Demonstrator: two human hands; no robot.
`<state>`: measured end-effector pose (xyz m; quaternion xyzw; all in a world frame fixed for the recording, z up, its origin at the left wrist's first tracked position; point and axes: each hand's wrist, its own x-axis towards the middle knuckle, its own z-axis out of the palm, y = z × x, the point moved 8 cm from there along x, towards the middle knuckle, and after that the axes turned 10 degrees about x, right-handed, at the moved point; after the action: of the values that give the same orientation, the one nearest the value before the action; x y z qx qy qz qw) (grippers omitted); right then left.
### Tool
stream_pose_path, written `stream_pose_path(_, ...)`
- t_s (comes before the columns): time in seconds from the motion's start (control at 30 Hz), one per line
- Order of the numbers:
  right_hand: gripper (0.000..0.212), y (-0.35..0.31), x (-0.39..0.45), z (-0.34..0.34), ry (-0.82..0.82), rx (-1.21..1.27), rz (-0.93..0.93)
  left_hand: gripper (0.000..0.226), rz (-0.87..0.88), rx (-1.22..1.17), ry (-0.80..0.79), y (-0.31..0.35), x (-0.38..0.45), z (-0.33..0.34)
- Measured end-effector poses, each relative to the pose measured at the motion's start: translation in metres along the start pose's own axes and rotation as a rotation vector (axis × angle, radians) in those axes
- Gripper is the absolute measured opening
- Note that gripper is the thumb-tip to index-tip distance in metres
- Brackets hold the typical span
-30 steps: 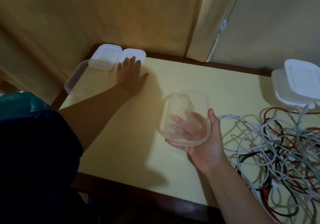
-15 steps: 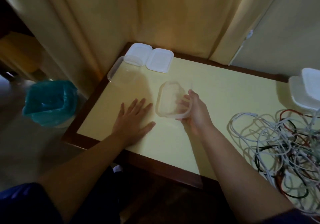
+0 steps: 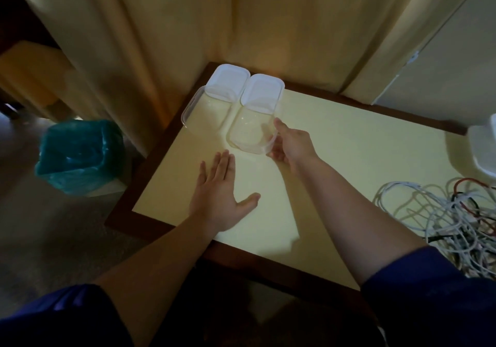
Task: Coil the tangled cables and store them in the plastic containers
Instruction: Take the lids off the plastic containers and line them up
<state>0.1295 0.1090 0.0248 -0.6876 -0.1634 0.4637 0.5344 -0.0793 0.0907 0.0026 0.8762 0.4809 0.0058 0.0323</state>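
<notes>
The right hand, fingers closed on the clear rectangular plastic container, set it beside the white lids; the left hand lay flat, empty; coiling the tangled cables judged next.

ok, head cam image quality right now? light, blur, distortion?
Head view: dim, warm light with soft shadows under both arms; clear container in the right hand barely separates from the table; wide-angle bending at the edges; cable pile cropped at right; corners soft.
</notes>
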Motion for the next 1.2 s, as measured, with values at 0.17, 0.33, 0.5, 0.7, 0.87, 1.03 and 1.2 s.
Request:
stream_pose_path(0.17, 0.046, 0.000, 0.004, 0.005, 0.002, -0.020, 0.006, 0.111, 0.004, 0.016, -0.002, 0.000, 0.000, 0.001)
stream_pose_path(0.33, 0.045, -0.004, 0.003, 0.008, 0.035, -0.184, -0.059, 0.111, 0.002, 0.025, -0.025, 0.000, 0.000, 0.001)
stream_pose_path(0.5, 0.045, -0.007, 0.003, 0.013, 0.015, -0.197, -0.039, 0.110, -0.001, 0.024, -0.026, 0.000, 0.000, 0.000)
stream_pose_path(0.7, 0.043, -0.013, -0.017, 0.003, -0.083, -0.244, -0.077, 0.111, -0.001, 0.028, -0.026, 0.002, 0.000, 0.000)
stream_pose_path(0.87, 0.036, -0.006, -0.072, -0.054, -0.133, -0.314, -0.209, 0.109, -0.023, 0.048, -0.079, 0.002, 0.000, 0.001)
stream_pose_path(1.03, 0.017, -0.006, -0.120, -0.141, -0.108, -0.295, -0.243, 0.112, -0.088, 0.017, -0.193, 0.005, 0.009, -0.002)
stream_pose_path(1.2, 0.016, -0.029, -0.141, -0.224, -0.034, -0.130, -0.256, 0.092, -0.259, -0.024, -0.341, 0.060, 0.014, -0.023)
